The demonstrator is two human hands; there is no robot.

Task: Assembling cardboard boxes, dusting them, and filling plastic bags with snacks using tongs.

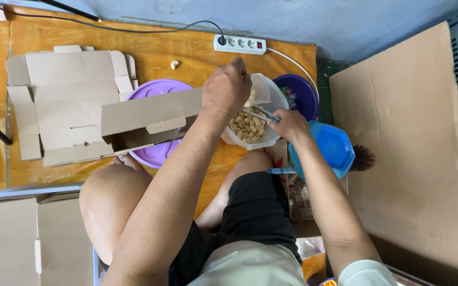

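My left hand (228, 87) grips the rim of a clear plastic container (269, 98) that holds several small tan pieces (247, 127), tilting it a little. My right hand (291, 125) holds metal tongs (260, 114) whose tips reach into the pieces. An open brown cardboard box (144, 119) lies just left of the container, resting over a round purple lid (157, 90). I sit cross-legged on an orange mat (149, 50), knees below the box.
A flattened carton (64, 100) lies at the left, another closed box (22, 238) at lower left. A blue lid (329, 148) and a dark purple bowl (300, 92) sit to the right. A white power strip (239, 44) is at the back, a large cardboard sheet (409, 143) far right.
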